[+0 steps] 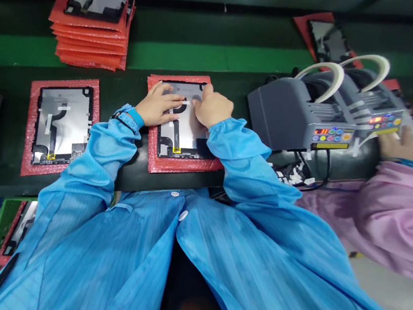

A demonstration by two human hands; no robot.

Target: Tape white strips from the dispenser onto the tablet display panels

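Note:
A screen panel (182,132) with a silver back and black flex cable lies on a red bubble-wrap mat (175,164) right in front of me. My left hand (158,104) rests flat on its upper left part, fingers stretched toward a small strip of white tape (184,103). My right hand (212,108) sits at the upper right, index finger pressing down beside that tape. Both wrists wear blue sleeves.
A second panel on a red mat (60,126) lies to the left, and a stack of red mats with panels (93,17) sits behind it. Two grey tape dispensers (323,113) stand to the right, where another person's hand (404,142) in a pink sleeve reaches.

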